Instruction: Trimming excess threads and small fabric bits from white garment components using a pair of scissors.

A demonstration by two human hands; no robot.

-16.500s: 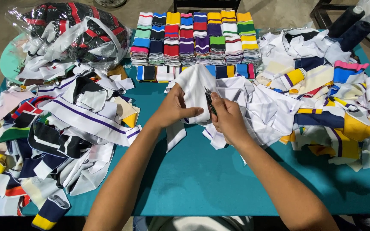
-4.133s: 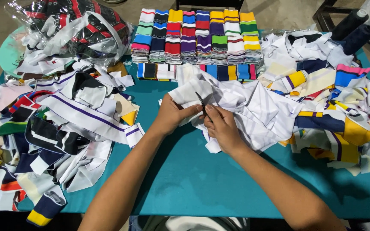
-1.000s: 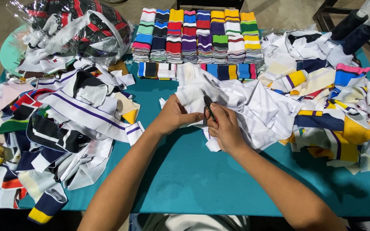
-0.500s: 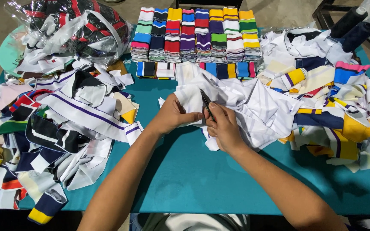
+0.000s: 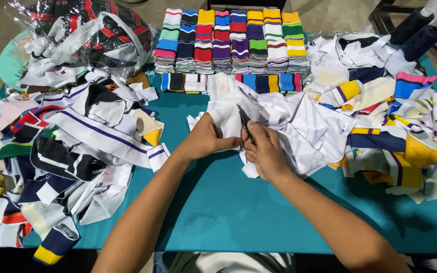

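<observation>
A bunch of white fabric pieces [image 5: 299,126] lies at the middle of the teal table [image 5: 218,202]. My left hand [image 5: 206,139] pinches the near edge of one white piece. My right hand [image 5: 264,149] is closed around small dark thread snips [image 5: 245,121], whose blades point up and away over the fabric between my two hands. Both forearms reach in from the bottom of the view.
Neat stacks of striped knit bands [image 5: 233,40] stand at the back. A loose heap of striped collars and cuffs [image 5: 61,146] covers the left side, another heap [image 5: 395,116] the right. A clear bag of dark bands [image 5: 87,35] sits back left, dark thread cones [image 5: 416,30] back right.
Over the last second my hands stay in the same spot. The snips shift slightly over the white fabric, and the piece in my left hand is bunched a little differently.
</observation>
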